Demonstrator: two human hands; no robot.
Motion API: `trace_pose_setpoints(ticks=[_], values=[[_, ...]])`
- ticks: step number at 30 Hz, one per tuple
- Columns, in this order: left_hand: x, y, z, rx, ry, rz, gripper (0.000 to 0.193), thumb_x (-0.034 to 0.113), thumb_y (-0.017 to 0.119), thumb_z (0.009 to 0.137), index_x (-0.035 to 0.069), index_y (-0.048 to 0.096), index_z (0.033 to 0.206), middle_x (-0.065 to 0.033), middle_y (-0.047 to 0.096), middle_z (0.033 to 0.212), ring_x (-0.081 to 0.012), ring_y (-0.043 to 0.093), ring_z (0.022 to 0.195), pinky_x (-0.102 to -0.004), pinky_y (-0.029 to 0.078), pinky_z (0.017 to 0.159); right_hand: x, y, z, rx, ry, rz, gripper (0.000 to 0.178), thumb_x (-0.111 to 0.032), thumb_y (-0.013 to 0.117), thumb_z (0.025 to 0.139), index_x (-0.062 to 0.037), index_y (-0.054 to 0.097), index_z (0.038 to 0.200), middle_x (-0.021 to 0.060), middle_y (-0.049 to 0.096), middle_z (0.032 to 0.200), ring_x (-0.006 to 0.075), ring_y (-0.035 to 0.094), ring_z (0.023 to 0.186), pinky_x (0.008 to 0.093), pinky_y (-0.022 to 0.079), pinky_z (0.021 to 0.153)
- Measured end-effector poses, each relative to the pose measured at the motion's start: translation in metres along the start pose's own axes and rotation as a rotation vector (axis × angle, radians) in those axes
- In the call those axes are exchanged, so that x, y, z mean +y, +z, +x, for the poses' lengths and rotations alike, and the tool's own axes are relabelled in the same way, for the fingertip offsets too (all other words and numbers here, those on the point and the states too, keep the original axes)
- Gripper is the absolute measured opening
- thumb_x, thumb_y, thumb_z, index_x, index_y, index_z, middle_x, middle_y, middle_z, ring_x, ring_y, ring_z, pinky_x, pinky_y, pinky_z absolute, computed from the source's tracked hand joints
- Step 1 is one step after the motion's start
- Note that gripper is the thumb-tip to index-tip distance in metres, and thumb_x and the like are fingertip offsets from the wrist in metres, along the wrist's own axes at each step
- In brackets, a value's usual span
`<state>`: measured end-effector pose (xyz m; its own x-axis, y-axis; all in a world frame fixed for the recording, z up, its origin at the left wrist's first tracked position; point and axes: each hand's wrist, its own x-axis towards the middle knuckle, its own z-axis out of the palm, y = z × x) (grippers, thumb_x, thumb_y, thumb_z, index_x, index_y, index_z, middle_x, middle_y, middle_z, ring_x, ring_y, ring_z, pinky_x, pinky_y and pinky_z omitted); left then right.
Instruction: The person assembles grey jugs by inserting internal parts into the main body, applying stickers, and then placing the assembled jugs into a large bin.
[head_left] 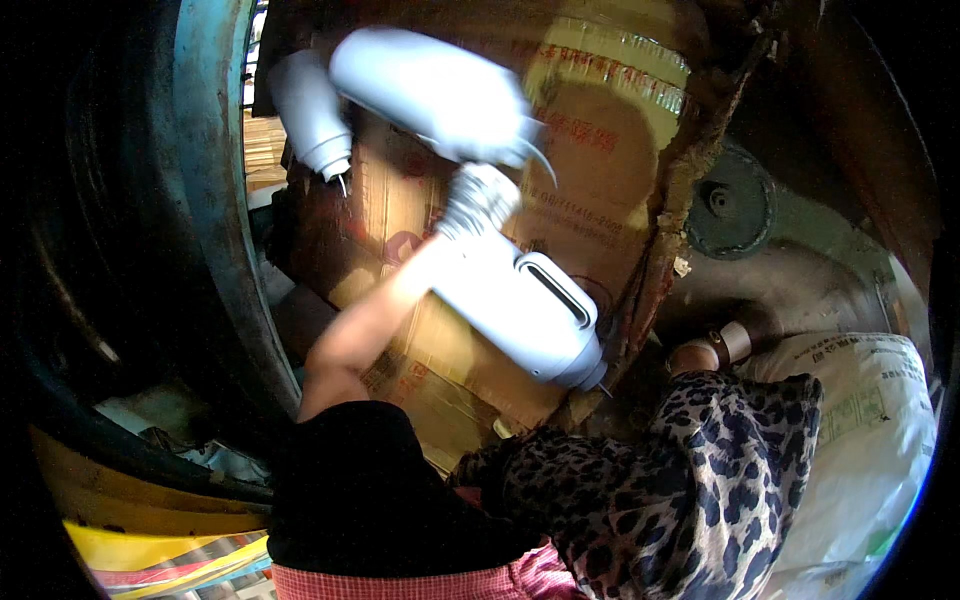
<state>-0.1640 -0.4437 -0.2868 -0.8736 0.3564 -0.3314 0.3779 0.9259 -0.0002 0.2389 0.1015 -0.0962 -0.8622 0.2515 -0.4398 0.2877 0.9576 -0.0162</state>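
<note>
My left hand (482, 200), in a grey-and-white striped glove, reaches up from the lower left with a bare forearm. It is closed at the underside of a pale grey-white plastic bottle (430, 90). This bottle is smeared by motion, and the fingertips are hidden. A thin strip of plastic trails from its right end. Just below the glove lies a second plastic bottle (520, 310) with a moulded handle, its narrow end toward the lower right. Another pale bottle (312, 115) is at the upper left, narrow end down. My right hand does not show.
Brown cardboard (590, 190) lies behind and under the bottles, with a ragged edge on the right. At the left stands a worn blue metal post (215, 200). A round dark disc (730, 200) sits at the right, above a white woven sack (860, 440). Leopard-print cloth (690, 470) covers the lower middle.
</note>
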Motion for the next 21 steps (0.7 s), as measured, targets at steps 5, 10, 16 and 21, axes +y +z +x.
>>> trace_pose_setpoints(ticks=[5,10,16,21], values=[[0.051,-0.016,-0.057,0.441,-0.082,-0.593,0.026,0.031,0.057,0.099,0.007,0.064,0.105,-0.0128,0.062,0.106,-0.0274,0.059,0.105,-0.0411,0.047,0.098,0.007,0.005,0.009,0.011,-0.030,0.030,0.017,-0.020,0.056,0.093,-0.0150,0.072,0.090,0.0032,0.070,0.100,0.0262,0.060,0.098,0.0536,0.043,0.095],[-0.148,-0.002,-0.054,0.979,-1.164,-0.352,0.057,0.046,0.053,0.103,0.002,0.044,0.138,-0.0169,0.059,0.115,-0.0251,0.059,0.104,-0.0369,0.047,0.096,0.008,0.004,0.009,0.029,-0.055,0.037,0.017,-0.020,0.056,0.093,-0.0152,0.072,0.091,0.0031,0.070,0.100,0.0261,0.059,0.098,0.0534,0.043,0.095],[-0.246,0.009,-0.043,1.052,-1.087,-1.225,0.061,0.060,0.058,0.096,0.026,0.037,0.142,-0.0115,0.057,0.141,-0.0387,0.062,0.119,-0.0591,0.051,0.090,0.004,0.009,0.006,0.025,-0.043,0.047,0.017,-0.020,0.056,0.093,-0.0154,0.072,0.091,0.0030,0.070,0.100,0.0259,0.059,0.098,0.0532,0.043,0.095],[-0.275,0.018,-0.018,0.690,-0.807,-1.516,0.079,0.019,0.078,0.089,0.033,0.023,0.144,-0.0057,0.056,0.140,-0.0391,0.061,0.119,-0.0601,0.054,0.088,0.009,0.010,0.003,0.048,-0.058,0.061,0.017,-0.020,0.056,0.093,-0.0156,0.072,0.091,0.0028,0.070,0.100,0.0257,0.059,0.098,0.0531,0.043,0.095]])
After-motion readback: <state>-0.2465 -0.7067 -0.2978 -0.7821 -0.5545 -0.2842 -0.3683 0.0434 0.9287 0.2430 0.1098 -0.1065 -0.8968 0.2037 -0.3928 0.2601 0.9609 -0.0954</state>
